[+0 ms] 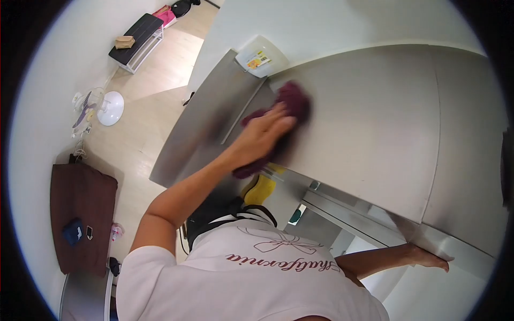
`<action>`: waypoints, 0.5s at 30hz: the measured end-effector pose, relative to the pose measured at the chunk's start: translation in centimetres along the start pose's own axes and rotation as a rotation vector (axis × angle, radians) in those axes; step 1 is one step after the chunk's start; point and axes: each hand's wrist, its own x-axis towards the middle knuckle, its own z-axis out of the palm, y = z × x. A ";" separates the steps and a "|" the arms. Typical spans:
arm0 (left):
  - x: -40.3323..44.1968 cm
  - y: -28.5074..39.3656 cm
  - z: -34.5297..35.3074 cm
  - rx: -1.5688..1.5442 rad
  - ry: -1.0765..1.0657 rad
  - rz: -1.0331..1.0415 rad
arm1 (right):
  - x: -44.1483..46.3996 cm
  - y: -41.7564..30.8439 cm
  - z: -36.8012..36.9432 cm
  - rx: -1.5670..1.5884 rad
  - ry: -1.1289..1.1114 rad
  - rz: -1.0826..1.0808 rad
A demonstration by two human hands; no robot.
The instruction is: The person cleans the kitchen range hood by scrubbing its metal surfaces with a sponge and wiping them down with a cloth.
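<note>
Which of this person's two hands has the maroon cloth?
The left hand, which holds the maroon cloth at the metal surface; the right hand, well apart from it, has no cloth.

It looks like a home — a round-based fan (110, 108) on a pale floor (142, 112), a brown cover (88, 200) draped over furniture, a low black-topped stand (140, 36) and, just past it, a pink bag (165, 15).
</note>
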 end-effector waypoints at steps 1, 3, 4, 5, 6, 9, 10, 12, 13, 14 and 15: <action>1.1 1.1 0.7 -0.096 -0.058 0.237 | -0.3 -0.2 0.1 -0.024 0.058 0.009; 2.6 0.7 0.9 -0.165 -0.042 0.146 | 1.1 0.6 -1.1 -0.023 0.038 -0.020; 3.8 -1.6 0.9 -0.230 -0.010 0.072 | 1.5 1.1 -1.3 -0.012 0.020 -0.055; 4.7 -4.1 0.2 -0.127 0.016 0.006 | 1.1 1.0 -1.0 -0.008 0.025 -0.048; 4.8 -6.6 -0.5 -0.029 0.042 -0.065 | 0.9 0.5 -0.8 -0.032 0.020 -0.050; 4.4 -10.3 -2.2 0.371 0.096 -0.148 | 1.0 0.5 -0.9 -0.027 -0.017 -0.056; 4.6 -11.3 -2.6 0.605 0.082 -0.187 | 1.0 0.7 -0.9 -0.009 -0.049 -0.056; 5.0 -13.7 -2.5 0.717 0.275 0.000 | 0.9 0.6 -0.7 -0.035 -0.048 -0.056; 5.2 -14.6 -3.3 0.895 0.255 0.098 | 0.7 0.5 -0.7 -0.054 -0.038 -0.061; 5.3 -15.8 -4.2 1.073 0.233 0.201 | 0.3 0.2 -0.6 -0.061 -0.042 -0.051; 4.6 -19.1 -5.2 1.270 0.164 0.224 | -0.2 -0.1 -0.1 -0.090 -0.034 -0.072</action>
